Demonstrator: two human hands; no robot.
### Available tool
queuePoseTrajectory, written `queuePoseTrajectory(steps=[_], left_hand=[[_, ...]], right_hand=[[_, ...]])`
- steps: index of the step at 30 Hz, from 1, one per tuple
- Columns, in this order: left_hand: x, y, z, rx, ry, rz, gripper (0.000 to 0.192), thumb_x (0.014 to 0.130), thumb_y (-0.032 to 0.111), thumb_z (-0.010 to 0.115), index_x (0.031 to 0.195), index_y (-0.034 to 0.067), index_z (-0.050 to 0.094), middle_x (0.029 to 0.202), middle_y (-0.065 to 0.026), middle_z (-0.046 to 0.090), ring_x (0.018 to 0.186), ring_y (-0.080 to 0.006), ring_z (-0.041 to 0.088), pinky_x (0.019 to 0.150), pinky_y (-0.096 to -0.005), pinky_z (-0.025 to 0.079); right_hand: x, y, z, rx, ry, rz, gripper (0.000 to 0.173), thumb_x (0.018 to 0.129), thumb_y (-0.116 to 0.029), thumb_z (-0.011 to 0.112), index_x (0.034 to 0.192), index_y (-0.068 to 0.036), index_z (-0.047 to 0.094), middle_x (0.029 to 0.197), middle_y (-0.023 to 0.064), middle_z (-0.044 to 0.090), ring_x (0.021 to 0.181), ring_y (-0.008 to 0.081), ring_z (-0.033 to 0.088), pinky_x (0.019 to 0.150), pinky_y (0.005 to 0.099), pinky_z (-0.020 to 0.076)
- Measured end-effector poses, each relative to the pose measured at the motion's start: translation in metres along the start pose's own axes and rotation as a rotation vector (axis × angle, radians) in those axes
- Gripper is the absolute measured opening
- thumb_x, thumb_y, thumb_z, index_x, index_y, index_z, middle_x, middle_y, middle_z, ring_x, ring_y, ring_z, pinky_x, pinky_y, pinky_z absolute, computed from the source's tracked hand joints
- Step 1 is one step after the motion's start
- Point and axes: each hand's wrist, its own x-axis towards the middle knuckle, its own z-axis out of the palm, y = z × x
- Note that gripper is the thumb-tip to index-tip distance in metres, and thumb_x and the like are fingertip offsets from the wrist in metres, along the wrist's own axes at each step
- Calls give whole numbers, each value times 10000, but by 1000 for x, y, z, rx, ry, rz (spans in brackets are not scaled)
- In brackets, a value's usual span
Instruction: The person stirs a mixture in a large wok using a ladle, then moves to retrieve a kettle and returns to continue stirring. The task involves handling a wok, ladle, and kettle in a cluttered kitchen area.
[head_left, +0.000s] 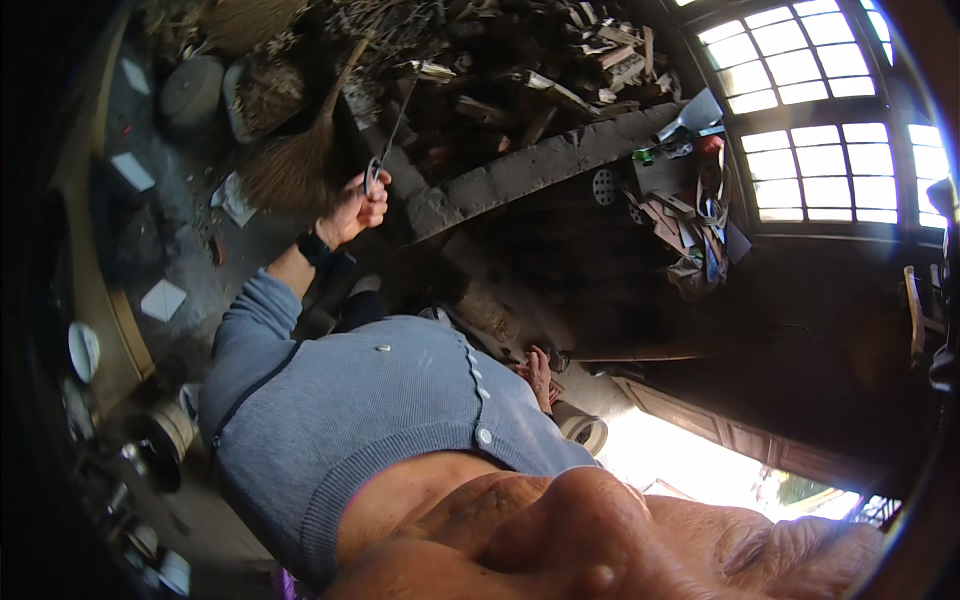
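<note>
My left hand (358, 208), wearing a dark wristband, is raised at the upper left. It grips the ring-shaped handle of a long, thin metal tool (396, 129), whose shaft points up towards split firewood (559, 91). A straw broom (296, 165) stands just left of this hand. My right hand (535, 370) is lower, beside my torso and partly hidden by the grey knitted cardigan (375, 382). Its fingers look apart, and I see nothing held in it. A small dark object lies close to its fingers, too unclear to name. A pale cylindrical container (586, 431) stands just below the wrist.
A rough masonry ledge (525, 159) borders the woodpile. Papers, bags and a metal scoop (697, 114) crowd its far end by the barred window (806, 112). A round lidded container (192, 91) and a tub of wood shavings (266, 97) stand upper left. Bowls (84, 351) line the left edge.
</note>
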Motion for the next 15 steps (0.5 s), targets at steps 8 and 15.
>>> queuePoseTrajectory(steps=[8, 15], left_hand=[[-229, -148, 44, -22, 255, 141, 310, 799, 145, 674, 1037, 105, 481, 678, 65, 432, 501, -10, 334, 423, -158, 254], [-415, -300, 111, -84, 522, 364, 293, 817, 187, 658, 1051, 90, 511, 711, 66, 461, 506, -12, 315, 432, -164, 238]], right_hand=[[64, 82, -82, -235, -397, -164, 389, 952, -326, 522, 1234, -59, 502, 961, 77, 618, 673, 120, 587, 567, 230, 463], [90, 138, -143, 62, -722, 70, 338, 935, -269, 545, 1229, -102, 519, 974, 69, 619, 731, 162, 622, 607, 271, 488]])
